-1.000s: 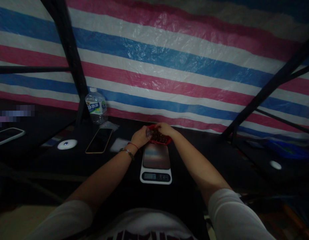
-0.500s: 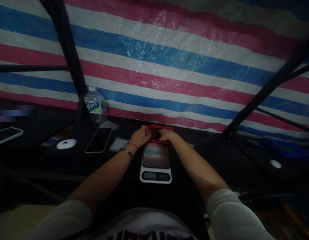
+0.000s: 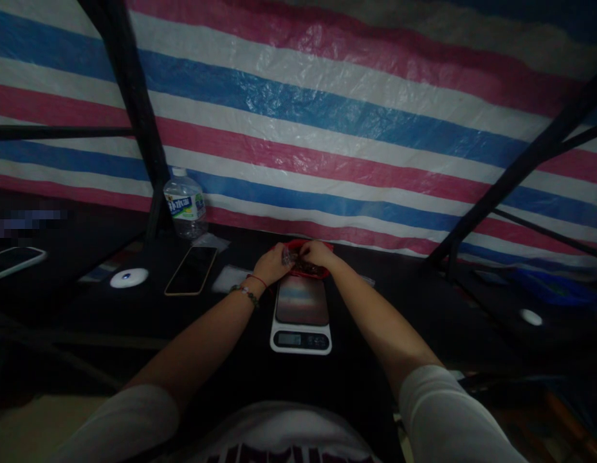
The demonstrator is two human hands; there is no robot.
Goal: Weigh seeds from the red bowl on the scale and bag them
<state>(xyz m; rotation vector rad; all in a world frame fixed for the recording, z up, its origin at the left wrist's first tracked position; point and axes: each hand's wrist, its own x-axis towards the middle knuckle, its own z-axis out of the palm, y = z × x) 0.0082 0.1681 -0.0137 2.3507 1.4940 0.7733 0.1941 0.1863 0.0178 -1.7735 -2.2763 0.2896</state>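
Behind the scale lies a red tray or basket (image 3: 330,247) with dark brown small pieces (image 3: 311,267) in it; their kind is too dim to make out. My left hand (image 3: 272,263) is closed on a small clear plastic bag (image 3: 287,257) over the tray's left side. Above the pieces, my right hand (image 3: 318,253) has its fingers pinched together, close to the bag's mouth. What the pinch holds, if anything, is hidden. Nearer to me stands a white kitchen scale (image 3: 302,308) with a shiny plate and a small display, touched by neither hand.
Left of my left hand lie clear plastic bags (image 3: 227,278), a dark phone (image 3: 191,270) and a white oval device (image 3: 128,278). A plastic bottle (image 3: 186,206) stands by the black frame post (image 3: 144,128). Another white device (image 3: 531,317) and a blue tray (image 3: 554,286) are at right.
My right hand has lifted out of the brown pieces and moved slightly left, toward the plastic bag. My left hand stays nearly in place with the bag.
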